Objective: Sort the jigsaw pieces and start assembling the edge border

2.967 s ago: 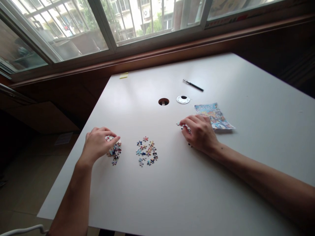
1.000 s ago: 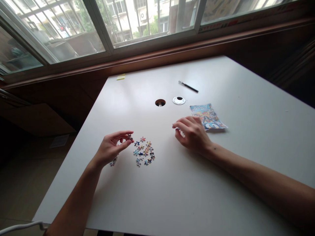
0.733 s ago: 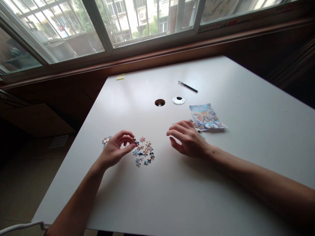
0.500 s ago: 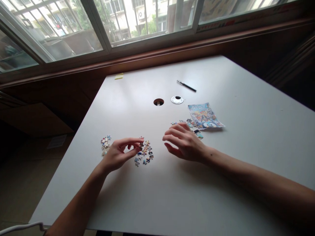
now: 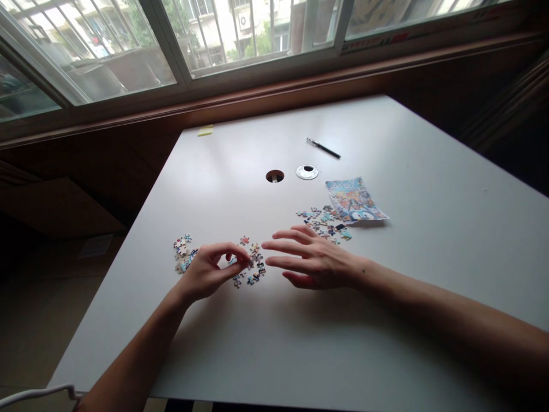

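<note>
My left hand is closed in a pinch, thumb and forefinger meeting on a small jigsaw puzzle piece that their tips mostly cover. Just under and beyond those fingertips lies a loose cluster of puzzle pieces, with a reddish piece at its far side. My right hand hovers over the table, fingers spread and holding nothing, its fingertips close to the right side of that cluster. Behind it is another pile of puzzle pieces, partly hidden by the hand. More pieces lie left of my left hand.
A colourful picture sheet overlaps the right pile on the white table. Farther back are a round metal cover, a cable hole, a black pen and a yellow sticker. A window stands behind.
My left fingertips have come down slightly toward the cluster, and the dark piece they held is now mostly hidden. My right hand has moved left and its fingers have straightened.
</note>
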Motion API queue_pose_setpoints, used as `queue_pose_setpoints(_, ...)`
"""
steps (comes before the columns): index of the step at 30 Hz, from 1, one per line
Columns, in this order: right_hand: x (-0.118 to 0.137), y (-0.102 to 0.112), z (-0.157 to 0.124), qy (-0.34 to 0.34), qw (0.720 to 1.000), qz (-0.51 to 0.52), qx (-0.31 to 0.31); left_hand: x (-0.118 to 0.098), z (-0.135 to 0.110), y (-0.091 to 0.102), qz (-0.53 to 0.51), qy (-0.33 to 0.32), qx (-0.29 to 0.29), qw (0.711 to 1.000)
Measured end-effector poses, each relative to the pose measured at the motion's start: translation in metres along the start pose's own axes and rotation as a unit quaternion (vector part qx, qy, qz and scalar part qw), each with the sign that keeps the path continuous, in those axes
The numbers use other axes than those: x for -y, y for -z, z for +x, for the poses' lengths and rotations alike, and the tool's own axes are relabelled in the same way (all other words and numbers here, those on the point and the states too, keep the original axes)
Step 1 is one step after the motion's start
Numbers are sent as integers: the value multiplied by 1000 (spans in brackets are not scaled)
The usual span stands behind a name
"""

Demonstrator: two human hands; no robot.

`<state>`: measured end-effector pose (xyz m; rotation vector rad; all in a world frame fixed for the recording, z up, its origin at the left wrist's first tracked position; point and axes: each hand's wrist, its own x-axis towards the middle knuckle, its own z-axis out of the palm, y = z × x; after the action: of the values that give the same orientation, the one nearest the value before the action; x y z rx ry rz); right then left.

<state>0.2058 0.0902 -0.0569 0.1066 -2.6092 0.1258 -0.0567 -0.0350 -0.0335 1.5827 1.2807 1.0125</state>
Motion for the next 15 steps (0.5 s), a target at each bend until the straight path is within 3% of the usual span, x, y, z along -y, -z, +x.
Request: queue_pose_setpoints(15,2,2,0,13,998,31,56,0,2,-4,22,-3,17,1000)
